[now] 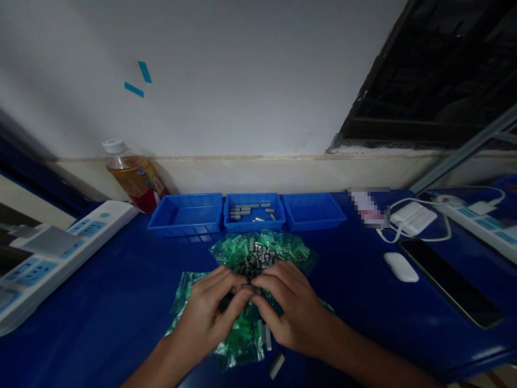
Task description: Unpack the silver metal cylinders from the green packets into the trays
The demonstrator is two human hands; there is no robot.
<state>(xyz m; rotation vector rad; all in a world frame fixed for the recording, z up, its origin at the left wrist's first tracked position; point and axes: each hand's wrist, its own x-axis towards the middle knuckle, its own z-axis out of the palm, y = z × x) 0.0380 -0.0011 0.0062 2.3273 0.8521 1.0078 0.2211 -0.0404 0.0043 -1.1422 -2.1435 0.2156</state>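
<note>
My left hand (212, 299) and my right hand (288, 299) meet in front of me, fingertips closed together on a small grey metal piece (251, 289). Fingers hide most of that piece. Just beyond them, a heap of small dark metal parts (260, 258) lies on green-tinted clear plastic bags (232, 245). More green bags (242, 337) spread under and between my hands. Below my right hand, a silvery metal bar (277, 365) rests on the blue table (133, 302), and another metal bar (267, 337) lies at the edge of the bags.
Three blue trays line the wall: a left tray (186, 230), a middle tray (254, 225) holding several metal cylinders, and a right tray (317, 222). A drink bottle (131, 175) and power strip (76, 248) stand left; a phone (450, 283), white case (400, 267) and charger (414, 220) lie right.
</note>
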